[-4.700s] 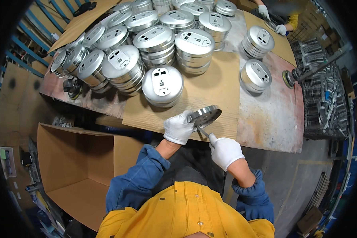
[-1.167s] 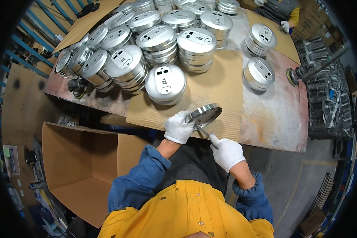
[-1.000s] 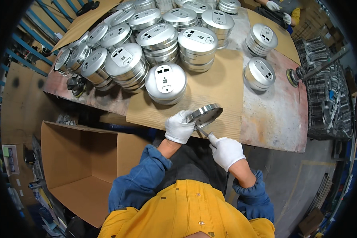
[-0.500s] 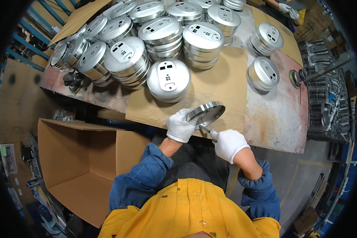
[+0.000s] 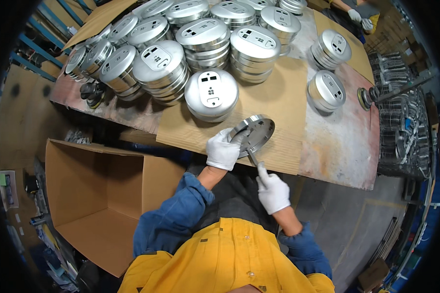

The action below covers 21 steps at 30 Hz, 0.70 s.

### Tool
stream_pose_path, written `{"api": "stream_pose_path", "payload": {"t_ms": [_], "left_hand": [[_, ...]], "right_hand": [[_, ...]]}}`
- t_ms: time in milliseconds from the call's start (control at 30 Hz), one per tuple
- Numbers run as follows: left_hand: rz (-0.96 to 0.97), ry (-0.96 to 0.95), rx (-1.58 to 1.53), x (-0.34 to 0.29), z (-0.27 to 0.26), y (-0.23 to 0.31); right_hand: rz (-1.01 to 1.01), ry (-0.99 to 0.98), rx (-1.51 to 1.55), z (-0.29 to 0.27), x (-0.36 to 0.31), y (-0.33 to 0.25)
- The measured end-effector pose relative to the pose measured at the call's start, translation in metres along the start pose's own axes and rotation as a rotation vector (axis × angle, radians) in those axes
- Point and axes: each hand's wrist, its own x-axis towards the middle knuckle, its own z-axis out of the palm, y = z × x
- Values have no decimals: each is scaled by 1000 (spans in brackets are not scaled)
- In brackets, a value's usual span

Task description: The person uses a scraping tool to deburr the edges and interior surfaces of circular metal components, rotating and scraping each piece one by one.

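Observation:
My white-gloved left hand [image 5: 223,150] is closed on the left rim of a round metal cover [image 5: 265,131], tilted up at the table's near edge. The cover's hollow inner side faces toward me and to the right. In my gloved right hand [image 5: 274,190] is a slim, flat metal hand tool [image 5: 252,157], perhaps a file or scraper; its tip reaches the cover's lower inside edge. The fingers wrap its near end, and one finger lies along it. Just beyond, a short stack of silver round covers [image 5: 211,95] with cut-out slots stands on a cardboard sheet [image 5: 283,122].
Several taller stacks of silver covers [image 5: 159,63] fill the table's far left. Two smaller stacks [image 5: 326,91] stand right, near a disc sander [image 5: 364,97]. An open cardboard box [image 5: 95,195] sits left below the table. A co-worker's gloved hands [image 5: 359,18] show at far right.
My right hand has moved left and a little down, baring more of the tool. The cover has turned, showing more of its inside. My view has shifted slightly.

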Motion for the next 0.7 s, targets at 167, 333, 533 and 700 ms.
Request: {"api": "stream_pose_path", "payload": {"t_ms": [167,333,533,700], "left_hand": [[98,33,-57,-1,-1,-20],[234,93,-106,-4,1,-17],[290,56,71,-4,-6,-6],[396,60,162,-4,-9,0]], "right_hand": [[-46,-268,-94,-68,15,-15],[-95,-314,-149,-77,24,-23],[-124,-319,-149,-79,34,-23],[-107,-530,-208,-99,58,-36]]}}
